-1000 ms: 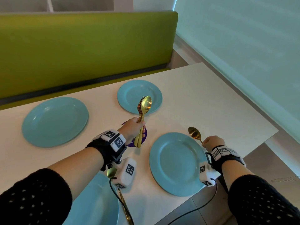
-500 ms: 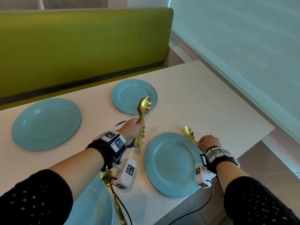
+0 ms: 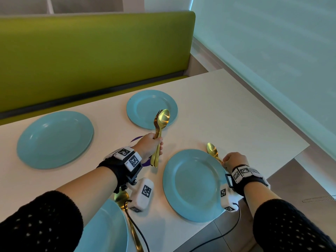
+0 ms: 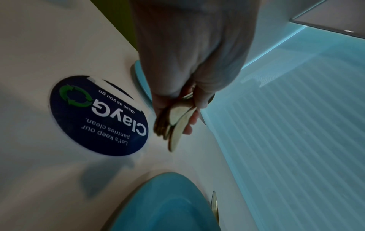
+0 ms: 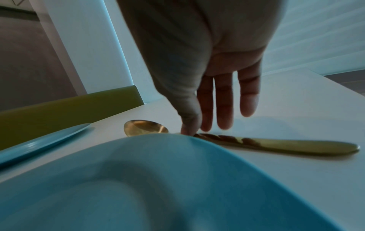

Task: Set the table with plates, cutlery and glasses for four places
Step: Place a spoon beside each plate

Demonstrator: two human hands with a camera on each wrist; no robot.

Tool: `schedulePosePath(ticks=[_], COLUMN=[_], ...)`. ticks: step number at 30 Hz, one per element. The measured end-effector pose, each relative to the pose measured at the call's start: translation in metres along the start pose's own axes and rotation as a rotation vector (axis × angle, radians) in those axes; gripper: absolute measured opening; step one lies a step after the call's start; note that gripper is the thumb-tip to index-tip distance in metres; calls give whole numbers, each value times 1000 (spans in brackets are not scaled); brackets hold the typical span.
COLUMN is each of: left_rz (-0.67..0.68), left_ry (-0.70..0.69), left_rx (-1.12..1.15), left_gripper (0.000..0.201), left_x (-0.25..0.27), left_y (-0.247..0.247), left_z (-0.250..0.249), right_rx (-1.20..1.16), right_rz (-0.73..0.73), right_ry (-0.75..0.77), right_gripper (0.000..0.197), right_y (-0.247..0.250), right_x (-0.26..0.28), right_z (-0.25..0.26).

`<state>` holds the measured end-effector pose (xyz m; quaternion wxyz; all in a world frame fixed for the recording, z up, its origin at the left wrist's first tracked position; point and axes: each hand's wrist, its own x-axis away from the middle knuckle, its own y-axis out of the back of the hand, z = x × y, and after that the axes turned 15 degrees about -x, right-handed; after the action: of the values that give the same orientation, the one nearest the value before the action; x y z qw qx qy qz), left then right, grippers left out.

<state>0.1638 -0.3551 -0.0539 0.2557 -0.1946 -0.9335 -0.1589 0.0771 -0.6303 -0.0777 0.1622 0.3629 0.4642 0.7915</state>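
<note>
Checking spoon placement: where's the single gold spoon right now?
Head view: gold spoon lies on the table, right of the near-right plate, right hand touching its handle.

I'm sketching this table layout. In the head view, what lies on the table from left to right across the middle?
Far-left plate → left hand gripping the cutlery bundle → near-right plate → gold spoon → right hand.

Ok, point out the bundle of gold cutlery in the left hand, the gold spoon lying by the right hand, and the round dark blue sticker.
bundle of gold cutlery (image 3: 163, 118), head view, top spoon's bowl.
gold spoon (image 5: 145, 127), right wrist view, bowl.
round dark blue sticker (image 4: 102, 118), left wrist view, white lettering.
</note>
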Motion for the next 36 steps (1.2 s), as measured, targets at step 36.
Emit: schedulePosePath(ticks=[36], left_rz=[212], left_ry=[-63], left_rx=[-286], left_gripper=[13], left_x=[94], left_y=[148], left_z=[37], right_rx=[259], right_rz=[72], right_ry=[800], right_gripper=[20], right_y=[-16], right_x=[169], right_z=[248])
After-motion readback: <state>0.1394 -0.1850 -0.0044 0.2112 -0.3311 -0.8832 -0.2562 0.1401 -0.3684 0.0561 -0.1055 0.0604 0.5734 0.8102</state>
